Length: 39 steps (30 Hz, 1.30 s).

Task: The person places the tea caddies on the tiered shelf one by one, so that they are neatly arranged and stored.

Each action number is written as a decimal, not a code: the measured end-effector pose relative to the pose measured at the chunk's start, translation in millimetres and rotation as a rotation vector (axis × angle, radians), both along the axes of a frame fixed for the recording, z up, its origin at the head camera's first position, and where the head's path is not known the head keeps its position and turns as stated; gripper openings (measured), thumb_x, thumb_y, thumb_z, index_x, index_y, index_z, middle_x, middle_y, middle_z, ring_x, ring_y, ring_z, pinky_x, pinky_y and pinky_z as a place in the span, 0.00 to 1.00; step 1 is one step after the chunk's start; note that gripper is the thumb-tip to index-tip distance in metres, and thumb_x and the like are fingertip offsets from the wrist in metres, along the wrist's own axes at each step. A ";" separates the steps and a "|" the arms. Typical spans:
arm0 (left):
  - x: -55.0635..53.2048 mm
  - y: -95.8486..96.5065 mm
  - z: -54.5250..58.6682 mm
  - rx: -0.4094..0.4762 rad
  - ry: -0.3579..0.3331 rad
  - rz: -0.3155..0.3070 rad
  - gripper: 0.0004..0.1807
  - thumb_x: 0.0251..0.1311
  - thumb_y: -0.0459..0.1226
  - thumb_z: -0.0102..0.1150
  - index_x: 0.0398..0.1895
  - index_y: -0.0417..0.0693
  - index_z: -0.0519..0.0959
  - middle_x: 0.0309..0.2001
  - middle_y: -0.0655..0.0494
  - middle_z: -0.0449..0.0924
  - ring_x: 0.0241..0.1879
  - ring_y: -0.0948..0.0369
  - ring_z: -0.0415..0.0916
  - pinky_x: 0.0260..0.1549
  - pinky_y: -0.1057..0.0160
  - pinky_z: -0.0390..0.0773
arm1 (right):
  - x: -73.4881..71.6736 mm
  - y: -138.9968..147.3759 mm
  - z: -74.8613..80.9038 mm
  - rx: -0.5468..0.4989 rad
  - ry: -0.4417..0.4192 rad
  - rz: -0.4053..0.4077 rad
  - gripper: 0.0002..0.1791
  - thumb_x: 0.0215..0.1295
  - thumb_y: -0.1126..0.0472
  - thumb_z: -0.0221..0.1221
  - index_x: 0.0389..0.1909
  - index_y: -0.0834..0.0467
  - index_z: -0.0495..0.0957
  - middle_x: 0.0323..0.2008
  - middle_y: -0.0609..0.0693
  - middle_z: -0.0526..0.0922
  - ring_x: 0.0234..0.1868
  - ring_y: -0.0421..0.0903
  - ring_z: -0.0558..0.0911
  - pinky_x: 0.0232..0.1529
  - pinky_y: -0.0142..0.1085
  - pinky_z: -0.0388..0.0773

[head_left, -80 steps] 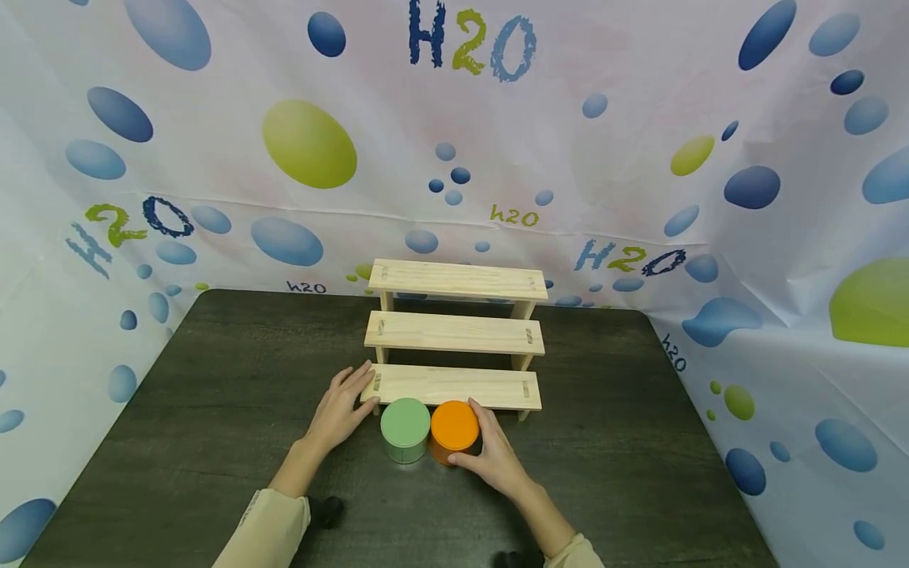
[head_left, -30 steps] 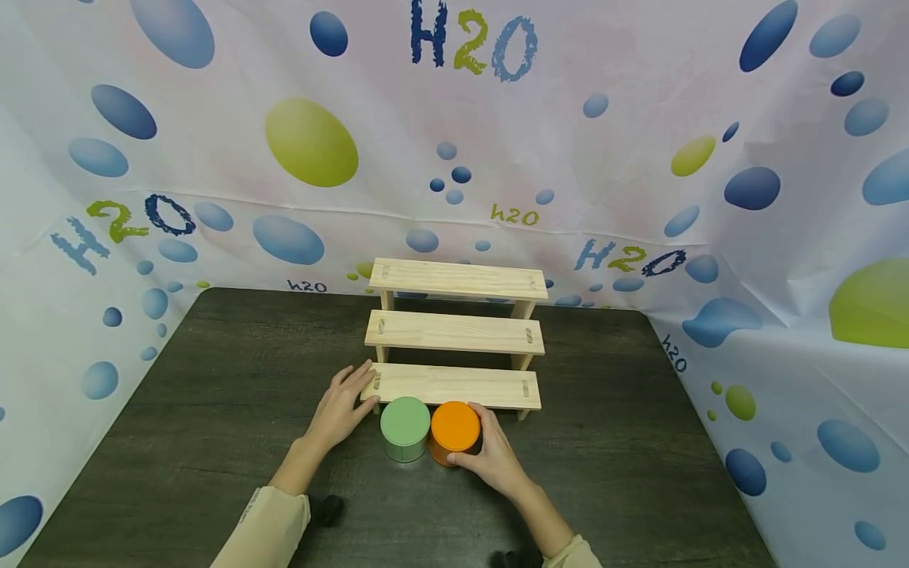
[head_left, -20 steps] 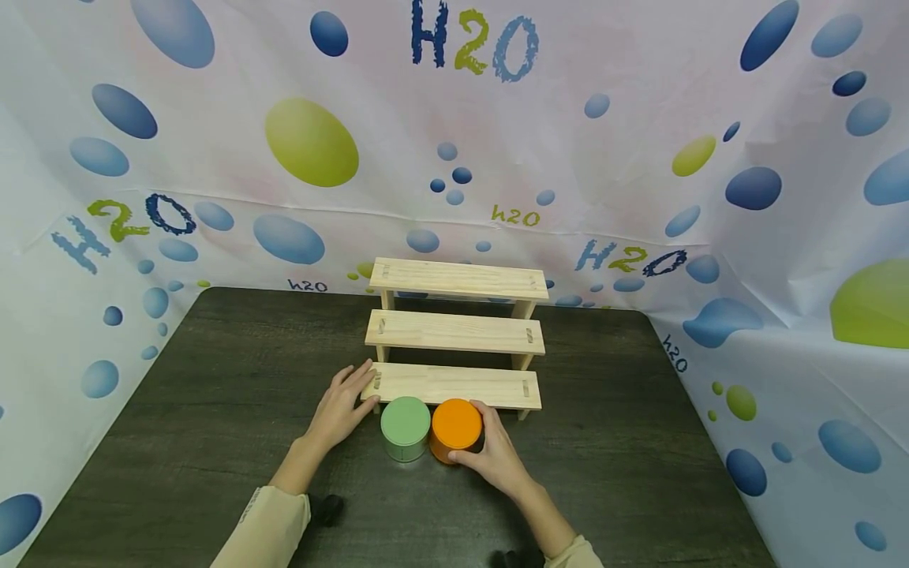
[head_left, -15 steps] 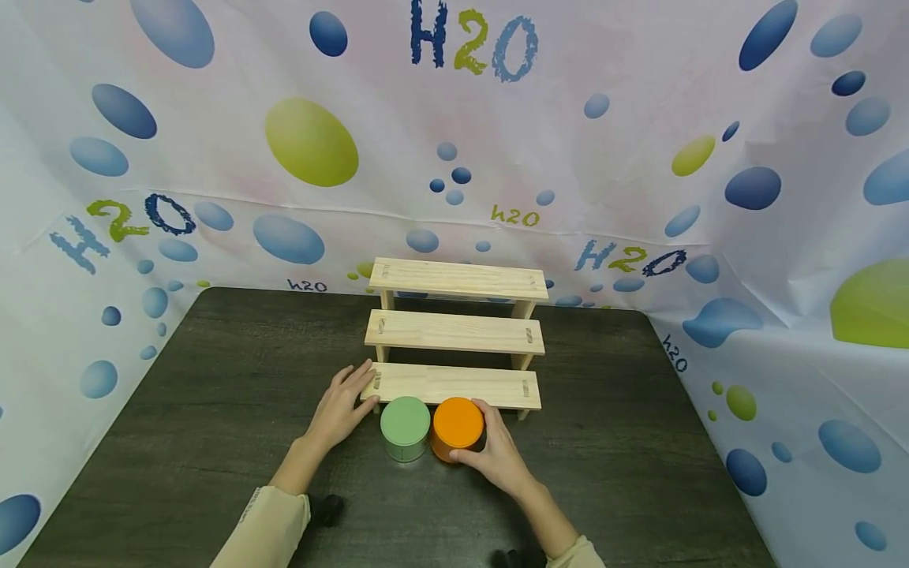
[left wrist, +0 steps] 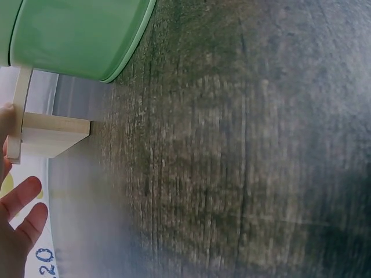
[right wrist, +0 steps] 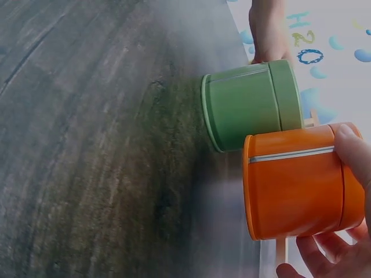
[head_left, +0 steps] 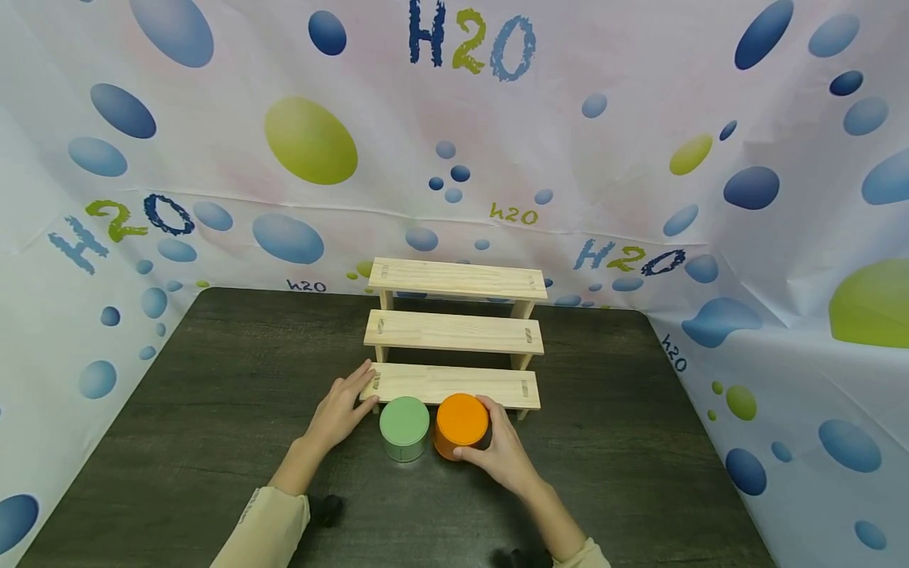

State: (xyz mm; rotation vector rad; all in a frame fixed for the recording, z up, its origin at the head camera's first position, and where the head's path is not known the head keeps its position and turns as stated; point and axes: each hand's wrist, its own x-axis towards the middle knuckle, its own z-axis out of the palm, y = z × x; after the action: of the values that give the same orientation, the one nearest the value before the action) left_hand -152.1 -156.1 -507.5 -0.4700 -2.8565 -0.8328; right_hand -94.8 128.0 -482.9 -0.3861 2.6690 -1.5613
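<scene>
My right hand [head_left: 497, 446] grips an orange round tin [head_left: 461, 424] and holds it just off the dark table [head_left: 213, 410]; in the right wrist view the orange tin [right wrist: 298, 185] hangs clear of the surface with fingertips [right wrist: 348, 145] on its lid end. A green tin [head_left: 404, 427] stands on the table beside it, also seen as the green tin [right wrist: 252, 104] and the green tin [left wrist: 75, 35]. My left hand [head_left: 344, 402] rests flat with straight fingers against the left end of the bottom step of a three-tier wooden shelf [head_left: 454, 331].
A printed cloth with blue and green bubbles [head_left: 305, 142] surrounds the table on three sides. The shelf's three steps carry nothing. Dark tabletop stretches to the left and right of the shelf.
My right hand has lifted the orange tin slightly and shifted it a little right, away from the green tin. The left hand and green tin stayed put.
</scene>
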 end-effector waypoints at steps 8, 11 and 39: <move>0.1 -1.1 0.5 0.012 -0.027 -0.008 0.30 0.58 0.40 0.58 0.62 0.37 0.66 0.66 0.42 0.59 0.58 0.45 0.67 0.47 0.46 0.71 | -1.7 0.2 7.9 0.003 0.020 0.006 0.46 0.44 0.55 0.71 0.61 0.63 0.58 0.55 0.59 0.67 0.54 0.55 0.70 0.55 0.55 0.64; 0.0 -1.3 0.1 0.001 -0.023 -0.006 0.30 0.58 0.40 0.58 0.63 0.37 0.66 0.66 0.43 0.59 0.57 0.46 0.68 0.44 0.47 0.73 | -2.6 -0.1 9.3 -0.004 0.021 0.010 0.45 0.44 0.55 0.71 0.62 0.63 0.58 0.55 0.59 0.67 0.55 0.55 0.70 0.55 0.55 0.64; -0.7 -1.7 -2.1 -0.010 -0.040 0.002 0.30 0.60 0.42 0.57 0.64 0.41 0.65 0.67 0.46 0.58 0.51 0.46 0.73 0.34 0.50 0.76 | -16.0 -6.4 18.8 -0.043 0.043 -0.017 0.46 0.44 0.57 0.71 0.62 0.64 0.58 0.53 0.58 0.67 0.52 0.53 0.69 0.54 0.54 0.65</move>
State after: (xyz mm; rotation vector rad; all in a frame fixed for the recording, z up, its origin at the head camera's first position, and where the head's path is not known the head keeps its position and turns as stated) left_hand -152.8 -157.8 -509.6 -0.4563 -2.8987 -0.8379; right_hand -110.7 121.6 -464.1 -0.4045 2.6812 -1.6356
